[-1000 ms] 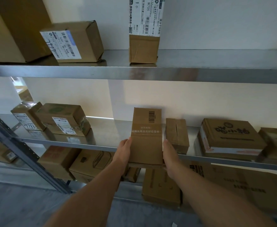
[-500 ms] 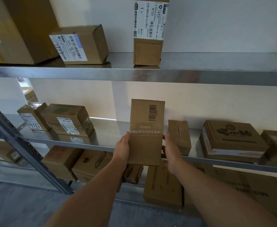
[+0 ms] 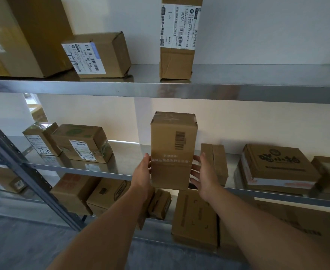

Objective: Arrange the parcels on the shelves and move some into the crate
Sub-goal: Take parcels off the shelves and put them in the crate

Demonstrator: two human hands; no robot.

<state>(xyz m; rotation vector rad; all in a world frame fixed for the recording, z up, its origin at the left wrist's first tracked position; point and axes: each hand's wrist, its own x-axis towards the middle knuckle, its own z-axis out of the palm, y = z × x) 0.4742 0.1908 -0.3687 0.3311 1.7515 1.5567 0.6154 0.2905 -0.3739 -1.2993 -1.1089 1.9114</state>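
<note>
1. Standing upright at the front edge of the grey metal middle shelf (image 3: 125, 157), the tall brown cardboard parcel (image 3: 173, 152) with a printed barcode is sitting between both hands; I cannot tell whether its base is resting there.
2. The left hand (image 3: 141, 172) is gripping the parcel's left side, thumb lying on the front, other fingers hidden behind.
3. The right hand (image 3: 205, 176) is touching the right side, fingers (image 3: 196, 159) spread and straight.
4. A small brown taped box (image 3: 217, 162) is standing just beside the right hand.

Two bare forearms (image 3: 105, 227); hands (image 3: 141, 176) apparently bare too.
</note>
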